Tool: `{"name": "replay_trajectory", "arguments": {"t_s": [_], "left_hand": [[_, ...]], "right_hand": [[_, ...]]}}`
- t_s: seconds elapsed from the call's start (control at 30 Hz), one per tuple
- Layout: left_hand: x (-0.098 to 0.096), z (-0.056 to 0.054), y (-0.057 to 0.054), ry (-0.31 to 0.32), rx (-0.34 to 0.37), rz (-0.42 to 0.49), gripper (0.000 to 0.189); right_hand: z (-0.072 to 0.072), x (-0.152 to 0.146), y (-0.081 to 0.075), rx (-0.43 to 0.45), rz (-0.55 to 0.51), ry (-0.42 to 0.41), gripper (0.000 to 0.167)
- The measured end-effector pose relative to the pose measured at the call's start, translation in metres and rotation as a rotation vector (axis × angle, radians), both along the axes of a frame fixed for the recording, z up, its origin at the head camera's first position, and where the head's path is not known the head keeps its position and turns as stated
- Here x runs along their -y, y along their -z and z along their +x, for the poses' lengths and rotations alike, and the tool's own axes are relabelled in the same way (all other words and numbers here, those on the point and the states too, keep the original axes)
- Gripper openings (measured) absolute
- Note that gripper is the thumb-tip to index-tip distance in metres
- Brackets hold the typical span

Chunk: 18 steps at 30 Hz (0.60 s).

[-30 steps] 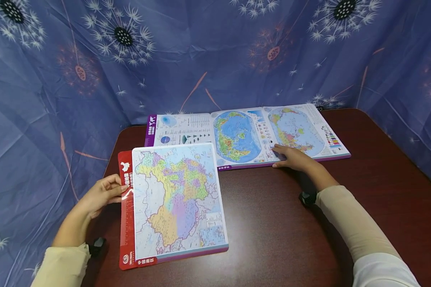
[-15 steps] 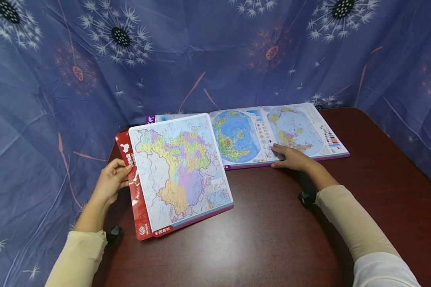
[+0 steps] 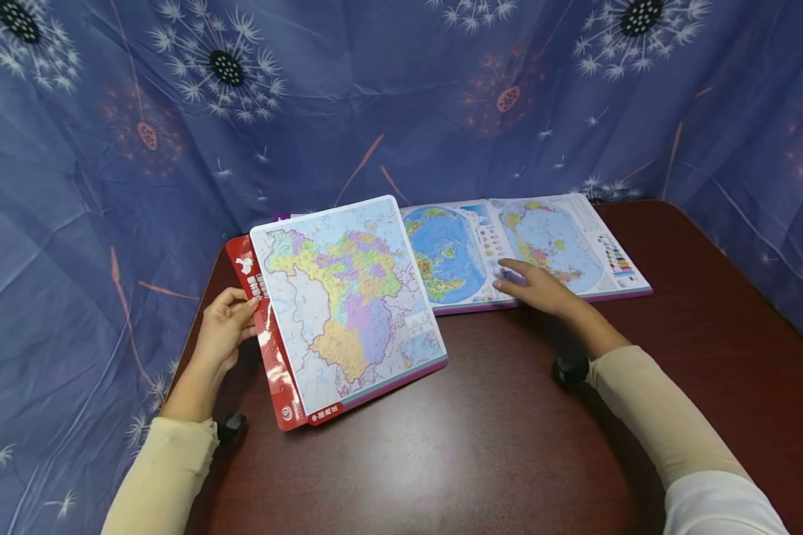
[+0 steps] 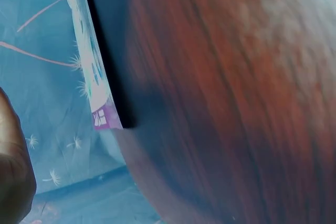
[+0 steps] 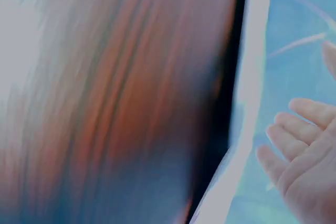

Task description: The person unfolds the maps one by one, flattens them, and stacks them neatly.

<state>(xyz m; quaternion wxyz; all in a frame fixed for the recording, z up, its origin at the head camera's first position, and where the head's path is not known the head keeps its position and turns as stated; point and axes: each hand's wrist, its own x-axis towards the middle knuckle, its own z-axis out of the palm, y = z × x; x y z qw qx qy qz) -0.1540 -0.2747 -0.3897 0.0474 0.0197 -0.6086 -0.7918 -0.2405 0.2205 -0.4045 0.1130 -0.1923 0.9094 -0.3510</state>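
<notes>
Glossy wood-grain tabletop (image 3: 502, 446) is stretching nearside; left fingers (image 3: 227, 297) are pinching angled map (image 3: 351, 305) by its smooth red edge (image 3: 277, 364); right fingers (image 3: 518, 269) lying straight over flat world map (image 3: 555, 245), contact unclear.

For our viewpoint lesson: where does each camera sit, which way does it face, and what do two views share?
Head: on the person's head, facing forward and down at the table, red-edged map, open world map and curtain; left grip, right grip and sleeves show.
Left wrist: worn there, facing the table and a purple-cornered edge; part of the left grip shows at left.
Right wrist: worn there, facing the table and a pale edge; the right grip shows at right.
Both wrist views share table and curtain.
</notes>
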Motion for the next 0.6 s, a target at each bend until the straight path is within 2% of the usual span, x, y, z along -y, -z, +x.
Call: {"name": "replay_trajectory", "arguments": {"t_s": [0.17,0.27,0.37,0.47,0.6], "left_hand": [[-0.008,-0.004,0.000,-0.014,0.010,0.013,0.013],[-0.014,-0.006,-0.001,-0.014,0.004,0.018,0.012],[-0.022,-0.008,-0.004,-0.014,0.002,0.015,0.010],[-0.028,-0.010,-0.005,-0.010,-0.001,0.016,0.010],[-0.034,-0.012,-0.006,-0.001,-0.008,0.021,0.012]], "right_hand": [[0.014,0.027,-0.010,0.095,-0.256,-0.059,0.059],[0.023,0.044,-0.012,0.227,-0.422,-0.094,0.056],[0.033,0.057,-0.013,0.371,-0.545,-0.098,0.054],[0.041,0.067,-0.013,0.438,-0.572,-0.078,0.052],[0.049,0.073,-0.014,0.424,-0.566,-0.056,0.042]]}}
